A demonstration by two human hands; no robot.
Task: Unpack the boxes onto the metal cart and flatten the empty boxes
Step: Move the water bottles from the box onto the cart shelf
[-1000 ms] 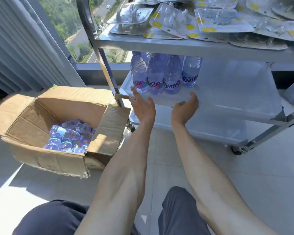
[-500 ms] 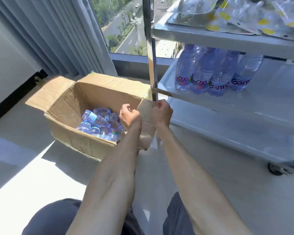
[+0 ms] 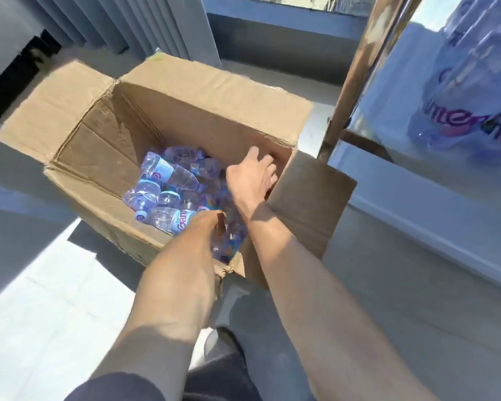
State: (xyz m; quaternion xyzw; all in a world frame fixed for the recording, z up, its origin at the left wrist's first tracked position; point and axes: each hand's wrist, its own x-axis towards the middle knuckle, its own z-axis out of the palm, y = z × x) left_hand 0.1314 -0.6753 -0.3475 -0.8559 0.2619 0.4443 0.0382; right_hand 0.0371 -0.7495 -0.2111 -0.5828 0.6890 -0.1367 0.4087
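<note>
Box: holding our water bottles, lying every which way.
Right hand: fingers spreading.
Left hand: fingers hiding, cannot tell.

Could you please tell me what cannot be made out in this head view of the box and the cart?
- Left hand: fingers hidden behind its own wrist, grip unknown.
- Bottles in the cardboard box: count hidden by both arms.
- Bottles on the cart: blurred, cut off by the right edge.
- Right hand: blurred.
</note>
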